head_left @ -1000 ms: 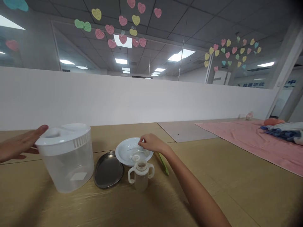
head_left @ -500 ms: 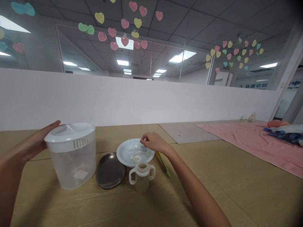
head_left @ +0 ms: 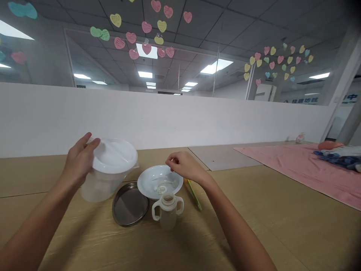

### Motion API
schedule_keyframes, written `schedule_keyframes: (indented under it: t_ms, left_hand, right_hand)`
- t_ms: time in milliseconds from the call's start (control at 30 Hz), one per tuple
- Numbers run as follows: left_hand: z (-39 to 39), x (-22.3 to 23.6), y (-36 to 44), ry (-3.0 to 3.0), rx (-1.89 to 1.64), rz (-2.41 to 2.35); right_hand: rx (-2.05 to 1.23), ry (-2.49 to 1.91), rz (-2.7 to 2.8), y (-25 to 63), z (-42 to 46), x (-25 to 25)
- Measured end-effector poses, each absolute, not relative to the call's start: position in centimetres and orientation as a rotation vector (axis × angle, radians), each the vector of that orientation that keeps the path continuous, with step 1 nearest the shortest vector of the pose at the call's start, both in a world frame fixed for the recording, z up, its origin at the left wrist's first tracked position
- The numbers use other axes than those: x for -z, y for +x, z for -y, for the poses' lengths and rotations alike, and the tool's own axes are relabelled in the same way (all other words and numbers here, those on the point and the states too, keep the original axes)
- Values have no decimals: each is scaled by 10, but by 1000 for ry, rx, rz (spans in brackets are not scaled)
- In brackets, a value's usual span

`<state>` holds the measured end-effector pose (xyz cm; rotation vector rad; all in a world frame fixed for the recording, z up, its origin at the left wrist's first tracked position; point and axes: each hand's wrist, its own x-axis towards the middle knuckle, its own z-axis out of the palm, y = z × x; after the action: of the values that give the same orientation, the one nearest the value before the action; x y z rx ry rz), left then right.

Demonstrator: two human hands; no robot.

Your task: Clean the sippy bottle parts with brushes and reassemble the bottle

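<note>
Three items: steel tray [head_left: 129, 205], white bowl [head_left: 146, 181], sippy cup [head_left: 168, 217]

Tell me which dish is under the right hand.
The round white plate, under the right hand; the dark steel tray lies to its left, nearer the plastic container in the left hand.

One white dish [head_left: 146, 182] sits between one left hand [head_left: 80, 160] and one right hand [head_left: 184, 167]. Left of the dish: one lidded plastic jug [head_left: 98, 186], one steel tray [head_left: 124, 210]. Before it: one two-handled feeding bottle [head_left: 167, 218]. Right: one green brush [head_left: 194, 197], one pink towel [head_left: 296, 173].
</note>
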<state>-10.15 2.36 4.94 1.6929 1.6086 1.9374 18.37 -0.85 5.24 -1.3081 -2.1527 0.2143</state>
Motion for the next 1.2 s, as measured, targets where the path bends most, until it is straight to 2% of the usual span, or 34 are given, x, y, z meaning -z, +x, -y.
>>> schedule_keyframes:
  t_ms: [167,333,533,833,1033,1200]
  left_hand:
    - [-9,-45,-69,1630,-1848,-1607]
    - [-3,-30,-48,1932,-1866,-1472]
    - [-3,-18,-39,2225,-1919,-1530]
    - [1,-8,-22,2571,-1863,-1367]
    - [1,-8,-24,2544,-1903,-1337]
    - [-1,-21,-37,2126,-1971,-1371]
  right_hand:
    - [-206,-1301,2164,183,10,-53]
    - [-198,-1309,2301,181,7,-46]
    - [-300,-1362,2671,175,-10,-25]
    - [-358,-1382,2784,175,-19,-18]
    - [-384,-1351,2791,178,-20,-20]
    - [-369,-1399,2762,181,-19,-23]
